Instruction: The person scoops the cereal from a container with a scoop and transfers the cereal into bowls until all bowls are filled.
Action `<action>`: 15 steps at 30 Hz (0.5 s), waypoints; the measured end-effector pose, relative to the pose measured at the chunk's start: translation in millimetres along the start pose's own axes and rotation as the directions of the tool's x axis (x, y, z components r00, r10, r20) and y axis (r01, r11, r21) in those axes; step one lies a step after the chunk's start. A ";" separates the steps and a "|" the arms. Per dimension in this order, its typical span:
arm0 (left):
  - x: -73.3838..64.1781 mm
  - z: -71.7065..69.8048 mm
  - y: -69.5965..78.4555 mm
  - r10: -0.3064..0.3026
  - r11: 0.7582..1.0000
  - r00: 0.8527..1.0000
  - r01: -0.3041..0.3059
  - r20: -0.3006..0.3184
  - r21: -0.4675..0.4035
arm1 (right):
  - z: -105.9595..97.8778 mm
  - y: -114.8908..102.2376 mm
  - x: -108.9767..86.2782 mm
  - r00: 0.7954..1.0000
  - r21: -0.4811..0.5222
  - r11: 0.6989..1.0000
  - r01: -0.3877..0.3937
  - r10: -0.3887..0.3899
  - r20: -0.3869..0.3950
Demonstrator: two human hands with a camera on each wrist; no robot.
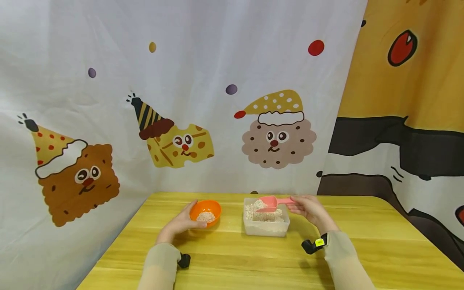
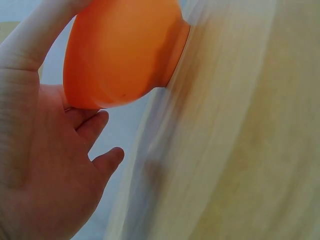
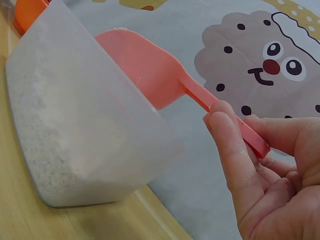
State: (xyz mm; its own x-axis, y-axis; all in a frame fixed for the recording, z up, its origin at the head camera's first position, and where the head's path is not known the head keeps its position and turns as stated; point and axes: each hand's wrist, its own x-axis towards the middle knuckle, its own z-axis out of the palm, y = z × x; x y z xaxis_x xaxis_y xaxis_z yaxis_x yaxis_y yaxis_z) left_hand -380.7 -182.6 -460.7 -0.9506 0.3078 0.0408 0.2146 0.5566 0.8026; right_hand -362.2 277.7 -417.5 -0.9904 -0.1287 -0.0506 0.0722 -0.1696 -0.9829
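My left hand [image 1: 183,222] grips an orange bowl [image 2: 120,50] by its side, thumb at the near rim and fingers round the far side. A small heap of pale flakes, like oats [image 1: 205,217], lies in the bowl. To the right is a translucent plastic container [image 1: 266,230] holding more flakes [image 1: 270,217]. Thumb and fingers of my right hand [image 3: 270,175] pinch the handle of a pink scoop [image 3: 145,65]. In the head view the scoop's bowl is over the container, with flakes at its mouth; the container wall partly hides it in the right wrist view.
The bowl and container stand apart on a wooden table [image 1: 232,262]. Behind the table's back edge hangs a white curtain [image 1: 203,60] with cartoon biscuit and cheese prints. A yellow and black printed part [image 1: 406,96] hangs on the right.
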 end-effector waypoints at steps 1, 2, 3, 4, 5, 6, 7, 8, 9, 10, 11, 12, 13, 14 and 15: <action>0.0 0.3 0.3 0.003 1.000 1.000 -0.003 0.000 -0.002 | -0.7 0.2 -0.5 1.000 -0.002 1.000 0.003 -0.003 0.003; -0.1 0.5 0.8 0.007 1.000 1.000 -0.007 0.001 -0.010 | -0.9 0.1 -0.9 1.000 -0.001 1.000 0.001 -0.001 -0.003; 0.0 0.5 1.0 0.008 1.000 1.000 -0.008 0.002 -0.019 | -1.1 -0.3 -1.1 1.000 0.000 1.000 0.000 0.000 -0.004; 0.1 0.4 1.1 0.012 1.000 1.000 -0.012 0.002 -0.023 | -1.1 -1.0 -1.2 1.000 0.003 1.000 -0.001 0.001 -0.006; 0.2 0.2 1.1 0.015 0.999 1.000 -0.015 0.003 -0.029 | -1.2 -1.8 -1.1 1.000 0.008 1.000 -0.004 0.004 -0.002; 0.4 0.0 0.8 0.018 0.999 1.000 -0.018 0.002 -0.032 | -1.2 -2.9 -0.7 1.000 0.014 1.000 -0.005 0.005 -0.001; 0.3 -0.2 0.7 0.020 0.999 1.000 -0.020 0.002 -0.035 | -0.9 -4.2 -0.3 1.000 0.020 1.000 -0.005 0.005 0.000; 0.3 -0.4 0.5 0.020 0.999 1.000 -0.020 0.002 -0.036 | -0.2 -5.9 0.0 1.000 0.027 1.000 -0.009 0.009 -0.007; 0.3 -0.5 0.2 0.021 0.999 1.000 -0.021 0.001 -0.034 | 0.2 -7.6 0.4 1.000 0.034 0.999 -0.009 0.009 -0.003; 0.1 -0.4 0.1 0.020 0.999 1.000 -0.020 0.001 -0.032 | 0.8 -9.3 0.9 1.000 0.037 0.999 -0.008 0.008 -0.001; -0.1 -0.3 -0.1 0.019 0.999 1.000 -0.019 0.002 -0.032 | 1.6 -10.9 1.3 1.000 0.040 0.999 -0.007 0.008 -0.006; -0.2 0.0 -0.3 0.019 0.999 1.000 -0.019 0.002 -0.031 | 2.3 -12.4 1.8 1.000 0.038 0.999 -0.004 0.004 -0.006; -0.4 0.4 -0.2 0.017 0.999 1.000 -0.017 0.002 -0.033 | 3.4 -13.8 2.3 1.000 0.037 0.999 -0.003 0.003 -0.009; -0.5 0.9 -0.2 0.018 0.999 1.000 -0.018 0.002 -0.032 | 4.5 -14.8 2.9 1.000 0.034 0.999 -0.002 0.002 -0.004; -0.7 1.5 0.1 0.018 0.999 1.000 -0.018 0.001 -0.030 | 6.1 -15.6 3.5 1.000 0.036 0.999 0.000 0.000 -0.002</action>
State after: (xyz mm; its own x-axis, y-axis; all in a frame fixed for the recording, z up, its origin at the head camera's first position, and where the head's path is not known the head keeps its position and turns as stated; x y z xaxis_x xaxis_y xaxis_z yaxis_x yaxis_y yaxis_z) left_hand -379.7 -181.6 -461.5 -0.9463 0.3186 0.0545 0.2249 0.5278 0.8190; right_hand -366.0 274.0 -401.2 -0.9906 -0.1269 -0.0508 0.0763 -0.2046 -0.9759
